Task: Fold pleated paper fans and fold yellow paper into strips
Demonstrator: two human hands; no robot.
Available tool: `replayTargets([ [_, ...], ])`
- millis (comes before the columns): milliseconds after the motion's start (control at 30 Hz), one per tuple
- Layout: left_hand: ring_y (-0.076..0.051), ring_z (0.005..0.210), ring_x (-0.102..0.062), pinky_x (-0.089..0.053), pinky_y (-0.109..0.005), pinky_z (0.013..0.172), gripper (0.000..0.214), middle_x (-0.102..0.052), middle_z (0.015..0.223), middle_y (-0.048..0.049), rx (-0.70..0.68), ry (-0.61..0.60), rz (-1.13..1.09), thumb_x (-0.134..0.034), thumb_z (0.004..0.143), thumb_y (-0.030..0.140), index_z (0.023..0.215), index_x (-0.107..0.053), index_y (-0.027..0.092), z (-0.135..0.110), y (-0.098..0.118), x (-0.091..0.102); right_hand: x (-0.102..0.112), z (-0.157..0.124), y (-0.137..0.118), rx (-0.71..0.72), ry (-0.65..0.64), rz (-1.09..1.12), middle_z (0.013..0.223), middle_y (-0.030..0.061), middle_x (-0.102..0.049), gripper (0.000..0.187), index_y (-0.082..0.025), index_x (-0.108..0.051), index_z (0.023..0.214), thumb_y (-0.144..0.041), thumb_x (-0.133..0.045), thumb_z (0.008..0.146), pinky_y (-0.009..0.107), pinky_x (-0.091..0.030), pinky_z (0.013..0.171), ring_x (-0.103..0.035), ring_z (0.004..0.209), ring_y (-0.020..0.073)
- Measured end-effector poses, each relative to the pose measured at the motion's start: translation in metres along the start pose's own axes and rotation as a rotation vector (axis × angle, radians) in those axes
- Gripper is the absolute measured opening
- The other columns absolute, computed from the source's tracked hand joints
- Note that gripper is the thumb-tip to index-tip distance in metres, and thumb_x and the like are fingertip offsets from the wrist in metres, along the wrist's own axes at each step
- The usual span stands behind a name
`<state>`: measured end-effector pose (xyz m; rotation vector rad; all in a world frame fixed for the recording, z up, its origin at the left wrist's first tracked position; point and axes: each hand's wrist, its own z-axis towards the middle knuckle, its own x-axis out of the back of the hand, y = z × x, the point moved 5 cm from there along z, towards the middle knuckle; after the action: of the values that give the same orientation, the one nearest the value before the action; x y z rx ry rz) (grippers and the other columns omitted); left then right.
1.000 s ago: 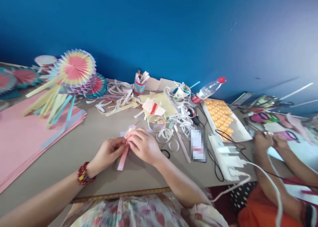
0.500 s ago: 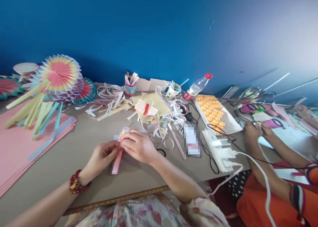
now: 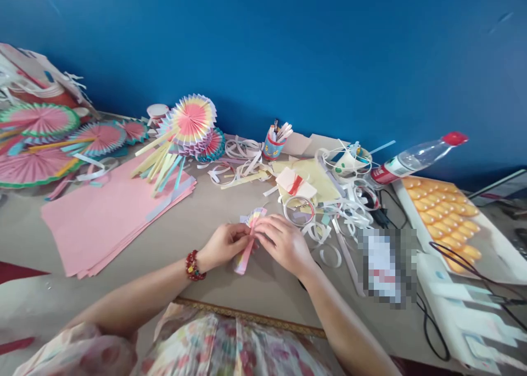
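A folded strip of pleated paper (image 3: 244, 259), pink with yellow and lilac edges, is pinched at its middle between both hands. Its far end fans out a little and its near end hangs toward me. My left hand (image 3: 222, 247), with a red bead bracelet at the wrist, grips it between thumb and fingers from the left. From the right, my right hand (image 3: 286, 244) closes its fingertips on the same spot. Just beyond the right hand lies a roll of clear tape (image 3: 299, 223). The fingers hide the middle of the folded paper.
Pink sheets (image 3: 99, 217) and paper fans (image 3: 193, 121) lie at left. At the back are a pen cup (image 3: 274, 145), paper scraps (image 3: 317, 181) and a tilted bottle (image 3: 415, 159). A phone-like blurred item (image 3: 382, 271), power strip (image 3: 444, 310) and tray of orange pieces (image 3: 444, 217) are at right.
The view has turned left, so more paper fans show and the other person at right is out of sight. Both hands still hold the folded paper; its near end looks more spread.
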<state>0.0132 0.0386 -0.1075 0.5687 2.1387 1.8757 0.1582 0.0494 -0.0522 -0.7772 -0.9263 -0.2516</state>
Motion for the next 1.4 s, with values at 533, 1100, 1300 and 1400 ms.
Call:
replayTargets([
  [533,-0.017,0.073,-0.069,-0.050,-0.023,0.065,0.024,-0.075,0.083,-0.0058,-0.008,-0.009,0.035,-0.053,0.092,0.031,0.086,-0.070,0.015,-0.002,0.001,0.000,-0.002,-0.002,-0.001,0.028,-0.038,-0.072,0.103,0.0077,-0.070,0.018,-0.020,-0.065,0.100,-0.016,-0.048,0.097,0.039,-0.052,0.087,-0.061,0.096,0.0220],
  [1100,-0.012,0.058,-0.054,-0.040,-0.021,0.055,0.025,-0.065,0.066,-0.0006,-0.034,0.043,0.171,-0.053,0.090,0.032,0.078,-0.067,0.015,-0.003,0.003,0.001,-0.001,0.000,-0.003,-0.001,-0.001,-0.005,0.102,0.0078,-0.067,0.012,-0.021,-0.062,0.094,-0.015,-0.051,0.095,0.040,-0.051,0.087,-0.060,0.097,0.0229],
  [1300,-0.009,0.053,-0.041,-0.031,-0.020,0.052,0.018,-0.051,0.058,0.0045,-0.082,0.075,0.262,-0.052,0.086,0.022,0.072,-0.061,0.016,-0.004,0.009,-0.001,-0.001,0.001,-0.009,0.006,0.027,-0.062,0.095,0.0081,-0.065,0.013,-0.021,-0.060,0.087,-0.013,-0.050,0.090,0.039,-0.052,0.084,-0.059,0.093,0.0236],
  [1400,-0.009,0.055,-0.043,-0.032,-0.020,0.054,0.017,-0.053,0.059,0.0043,-0.095,0.075,0.278,-0.051,0.086,0.019,0.074,-0.062,0.016,-0.004,0.010,-0.002,-0.001,0.002,-0.012,0.014,0.026,-0.104,0.093,0.0075,-0.065,0.013,-0.021,-0.058,0.087,-0.011,-0.050,0.088,0.041,-0.050,0.089,-0.059,0.092,0.0238],
])
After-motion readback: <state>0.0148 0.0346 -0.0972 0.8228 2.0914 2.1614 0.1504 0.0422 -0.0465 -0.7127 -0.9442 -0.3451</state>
